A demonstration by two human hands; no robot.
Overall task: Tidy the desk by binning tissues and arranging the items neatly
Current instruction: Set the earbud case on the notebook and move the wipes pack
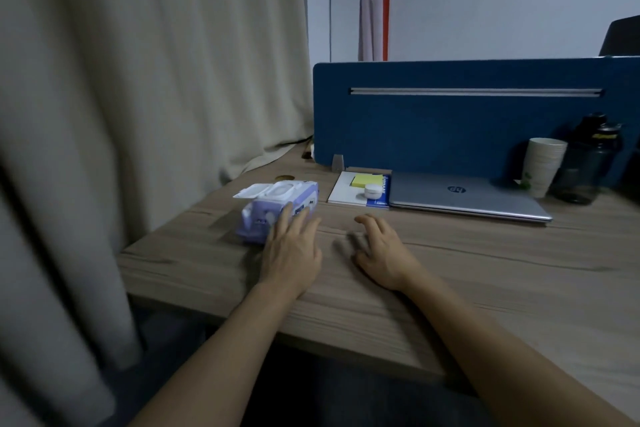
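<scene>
Leftmost hangs a beige curtain (138,80). We see the purple wipes pack (277,206) lying near the wooden desk (485,270) corner, long axis running away toward the blue divider (467,125), flap lid open. Our left hand (291,250) rests flat against it, fingers spread, gripping nothing; our right hand (381,253) lies loosely curled, empty, with the closed laptop (464,198) behind it.

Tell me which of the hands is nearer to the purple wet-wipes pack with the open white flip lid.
Left. The left hand rests against the purple wet-wipes pack, fingers on its near side. The right hand lies flat on the wooden desk, apart from the pack, to its right.
</scene>
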